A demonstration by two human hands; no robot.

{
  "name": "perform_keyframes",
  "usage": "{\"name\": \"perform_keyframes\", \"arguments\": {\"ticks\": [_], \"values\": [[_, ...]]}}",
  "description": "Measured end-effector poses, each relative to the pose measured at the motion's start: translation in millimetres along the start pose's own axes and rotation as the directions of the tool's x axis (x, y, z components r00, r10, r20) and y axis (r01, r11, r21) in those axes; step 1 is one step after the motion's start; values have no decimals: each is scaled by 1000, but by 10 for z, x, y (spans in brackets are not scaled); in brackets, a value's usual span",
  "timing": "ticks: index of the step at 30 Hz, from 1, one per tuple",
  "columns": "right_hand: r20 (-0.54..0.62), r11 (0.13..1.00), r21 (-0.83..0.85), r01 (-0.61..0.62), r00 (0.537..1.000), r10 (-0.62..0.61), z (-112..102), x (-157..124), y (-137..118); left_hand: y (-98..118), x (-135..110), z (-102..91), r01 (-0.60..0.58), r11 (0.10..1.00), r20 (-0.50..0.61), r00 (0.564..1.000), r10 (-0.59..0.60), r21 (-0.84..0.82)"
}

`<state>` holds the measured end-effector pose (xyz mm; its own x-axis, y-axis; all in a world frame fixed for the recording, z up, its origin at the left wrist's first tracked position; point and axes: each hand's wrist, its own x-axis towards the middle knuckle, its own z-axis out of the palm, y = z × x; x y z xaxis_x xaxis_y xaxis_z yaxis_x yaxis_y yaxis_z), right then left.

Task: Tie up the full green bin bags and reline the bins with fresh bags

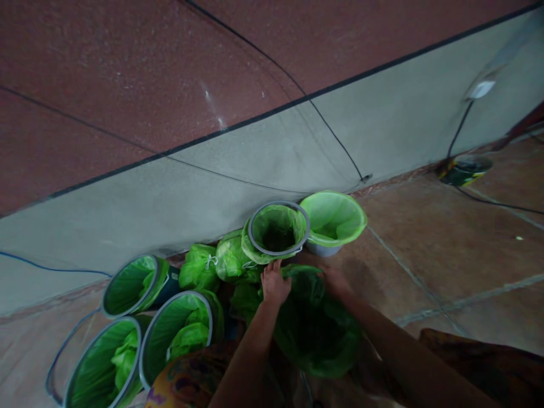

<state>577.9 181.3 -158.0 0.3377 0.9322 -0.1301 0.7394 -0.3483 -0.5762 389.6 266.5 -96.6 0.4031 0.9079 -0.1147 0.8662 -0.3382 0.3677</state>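
Note:
In front of me stands a bin lined with a green plastic bag (344, 340), its inside dark. My left hand (276, 286) is at the bag's far left edge, fingers bent and thumb by the rim. On the far right edge, my right hand (335, 282) grips the bag, its fingertips partly hidden. Just beyond the left hand is a grey-rimmed bucket (302, 211) with a green liner. Beside it stands a wider bucket (340, 218) with a light green bag folded over its rim. Tied green bags (232, 258) lie to the left.
Several grey-rimmed bins with green liners, one a tilted bin (151, 266), lie at the lower left. A wall (272, 153) runs behind. A dark tin (467, 169) and black cable (501, 203) are at right on the tiled floor (408, 226). A blue cable (55, 263) crosses at left.

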Motion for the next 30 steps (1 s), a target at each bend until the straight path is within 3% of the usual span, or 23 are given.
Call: {"name": "perform_keyframes", "arguments": {"ticks": [4, 7, 10, 13, 17, 21, 26, 30], "values": [[-40, 961, -52, -272, 962, 271, 93, -415, 18, -162, -22, -78, 79, 989, -86, 992, -90, -128], [-58, 928, -82, -363, 931, 359, 120, -633, -17, -185, 11, -57, 102, 986, -60, 992, -111, -133], [-154, 951, -89, -295, 948, 280, 0, -588, -90, -119, 48, -7, 36, 994, -33, 999, -40, -102], [-219, 982, -51, -180, 962, 165, -154, -311, -197, -38, 74, 50, -55, 997, -35, 998, 53, -50], [-56, 990, -30, -140, 989, 138, -140, 30, -309, -48, 100, 121, -99, 995, 45, 994, 98, 24], [166, 993, -79, -93, 981, 105, 8, 50, -283, -212, 88, 133, -99, 993, 145, 985, 89, 59], [208, 998, -68, -5, 978, 19, 34, -80, -165, -387, 13, 56, -98, 983, 241, 969, 58, 158], [210, 985, -164, -49, 974, 83, 23, -163, -146, -391, -35, 4, -28, 975, 295, 955, -38, 219]]}}
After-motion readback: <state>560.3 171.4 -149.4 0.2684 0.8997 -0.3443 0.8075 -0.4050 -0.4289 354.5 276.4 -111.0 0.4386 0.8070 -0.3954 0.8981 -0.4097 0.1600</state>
